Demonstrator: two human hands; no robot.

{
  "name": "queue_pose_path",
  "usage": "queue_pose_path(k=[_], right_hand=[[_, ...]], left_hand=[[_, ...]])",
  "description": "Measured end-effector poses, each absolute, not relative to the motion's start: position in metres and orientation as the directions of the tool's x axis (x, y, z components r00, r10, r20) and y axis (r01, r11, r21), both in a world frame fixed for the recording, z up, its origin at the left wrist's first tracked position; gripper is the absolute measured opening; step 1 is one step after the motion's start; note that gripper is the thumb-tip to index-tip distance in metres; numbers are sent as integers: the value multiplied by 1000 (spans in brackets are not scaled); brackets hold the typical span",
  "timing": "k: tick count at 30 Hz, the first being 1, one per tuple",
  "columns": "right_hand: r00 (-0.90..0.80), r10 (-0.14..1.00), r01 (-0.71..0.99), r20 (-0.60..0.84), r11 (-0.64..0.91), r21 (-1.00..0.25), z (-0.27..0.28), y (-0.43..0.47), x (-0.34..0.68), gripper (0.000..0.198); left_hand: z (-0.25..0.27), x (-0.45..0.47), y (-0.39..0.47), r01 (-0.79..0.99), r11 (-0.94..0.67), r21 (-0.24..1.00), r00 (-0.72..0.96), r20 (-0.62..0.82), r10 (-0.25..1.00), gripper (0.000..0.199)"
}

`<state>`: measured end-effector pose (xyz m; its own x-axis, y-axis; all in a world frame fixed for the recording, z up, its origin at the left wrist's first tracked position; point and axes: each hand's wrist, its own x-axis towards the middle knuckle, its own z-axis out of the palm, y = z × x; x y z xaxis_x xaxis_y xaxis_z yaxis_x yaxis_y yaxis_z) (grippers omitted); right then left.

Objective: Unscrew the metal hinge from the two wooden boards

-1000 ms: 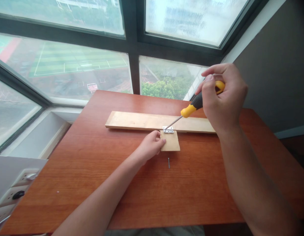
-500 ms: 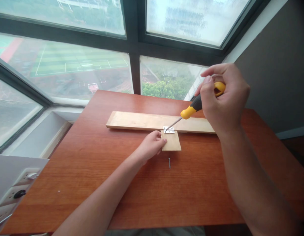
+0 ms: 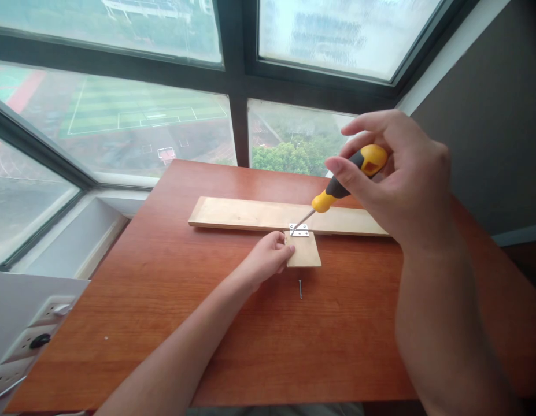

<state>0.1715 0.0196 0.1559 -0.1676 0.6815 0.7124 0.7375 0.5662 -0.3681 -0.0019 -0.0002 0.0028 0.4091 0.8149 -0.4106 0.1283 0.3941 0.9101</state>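
Note:
My right hand (image 3: 398, 173) is around a yellow and black screwdriver (image 3: 332, 190), its fingers loosely curled about the handle. The shaft slants down to the left, its tip at the left part of a silver hinge (image 3: 300, 233). That hinge lies across the joint between a long wooden board (image 3: 246, 212) and a small wooden piece (image 3: 306, 253). My left hand (image 3: 272, 254) pinches the small piece at its left edge, thumb on top. Whether a screw sits under the tip is too small to make out.
A loose screw (image 3: 300, 289) lies on the reddish-brown wooden table (image 3: 268, 341), just in front of the small piece. Windows with dark frames (image 3: 239, 127) stand behind the table. Wall sockets (image 3: 22, 344) are at the lower left, one with a black plug.
My right hand has loosened and rolled on the screwdriver handle, the thumb moving left and down. The handle has shifted slightly left. My left hand keeps its hold.

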Motion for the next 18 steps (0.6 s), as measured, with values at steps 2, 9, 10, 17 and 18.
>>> queue_pose_path(k=[2, 9, 10, 17, 18], right_hand=[[-184, 703, 730, 687, 565, -383, 158, 16, 172, 31], [-199, 723, 743, 662, 552, -379, 161, 7, 166, 35], [-194, 734, 738, 650, 546, -397, 161, 7, 166, 36], [-241, 779, 714, 578, 546, -438, 160, 4, 164, 31], [-252, 773, 729, 582, 547, -412, 160, 4, 164, 30]], left_hand=[[5, -2, -1, 125, 392, 912, 409, -407, 817, 18], [14, -2, -2, 105, 409, 907, 408, -414, 813, 13], [14, -1, -2, 106, 409, 906, 410, -414, 813, 13], [10, -2, -2, 94, 413, 906, 407, -413, 815, 14], [10, -2, -2, 92, 410, 907, 407, -410, 816, 14]])
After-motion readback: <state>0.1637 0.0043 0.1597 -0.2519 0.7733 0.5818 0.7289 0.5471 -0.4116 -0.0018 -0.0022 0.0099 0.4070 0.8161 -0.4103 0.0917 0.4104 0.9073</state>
